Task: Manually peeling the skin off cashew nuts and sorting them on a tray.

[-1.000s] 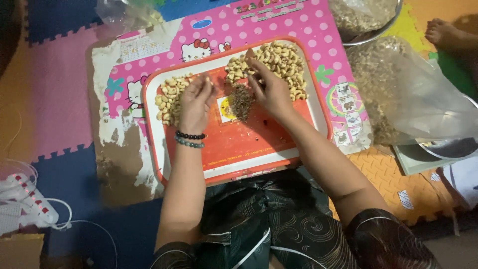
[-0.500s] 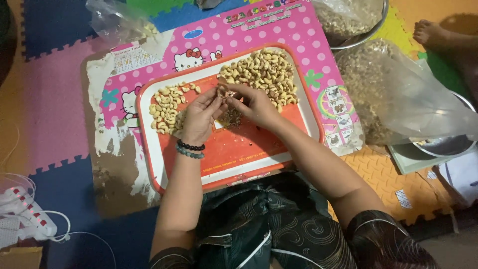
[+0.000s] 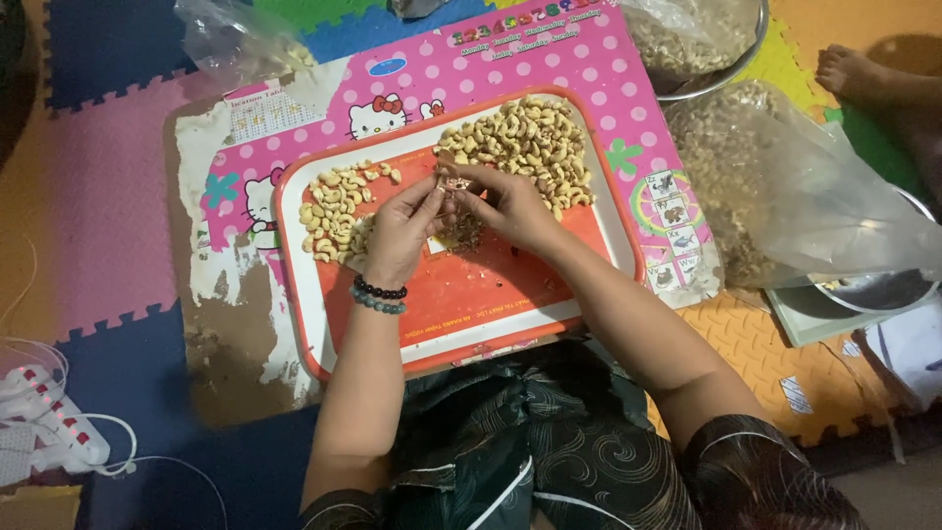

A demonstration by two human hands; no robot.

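Our left hand (image 3: 397,231) and right hand (image 3: 505,201) pinch one cashew (image 3: 452,183) between fingers above the orange tray (image 3: 471,294) | clear bags: top-left (image 3: 235,39), right (image 3: 785,186) | pink dotted surface (image 3: 549,59), bare tray floor toward us

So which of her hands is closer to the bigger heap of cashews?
Right. The right hand lies against the lower edge of the bigger cashew heap; the left hand sits further left, beside the smaller pile.
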